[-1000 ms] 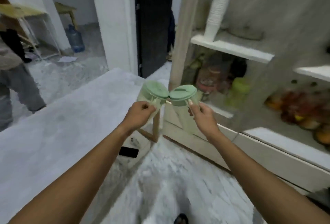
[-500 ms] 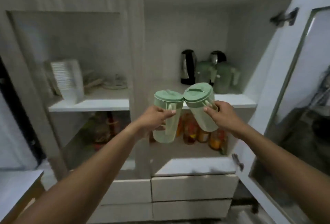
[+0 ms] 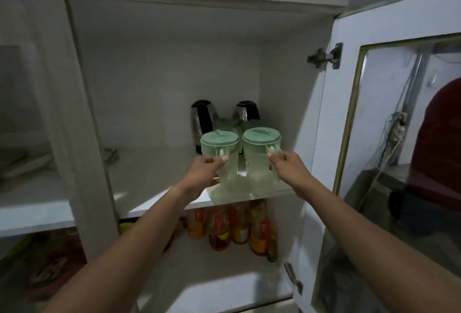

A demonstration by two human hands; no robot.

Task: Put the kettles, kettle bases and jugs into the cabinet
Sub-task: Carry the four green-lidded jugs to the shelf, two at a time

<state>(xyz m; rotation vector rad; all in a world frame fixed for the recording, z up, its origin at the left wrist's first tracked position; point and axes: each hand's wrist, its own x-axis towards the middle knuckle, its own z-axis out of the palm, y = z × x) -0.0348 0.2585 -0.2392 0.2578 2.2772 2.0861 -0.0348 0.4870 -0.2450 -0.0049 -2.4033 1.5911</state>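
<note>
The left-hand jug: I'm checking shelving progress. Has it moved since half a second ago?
Yes. The left-hand jug has gone up and inward: earlier it hung below the shelf edge, now it is at shelf level.

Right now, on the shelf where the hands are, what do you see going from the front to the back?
Front to back: shelf edge → the left hand and right hand, each gripping a green jug, left jug and right jug → two more green jugs → two steel kettles at the back.
</note>
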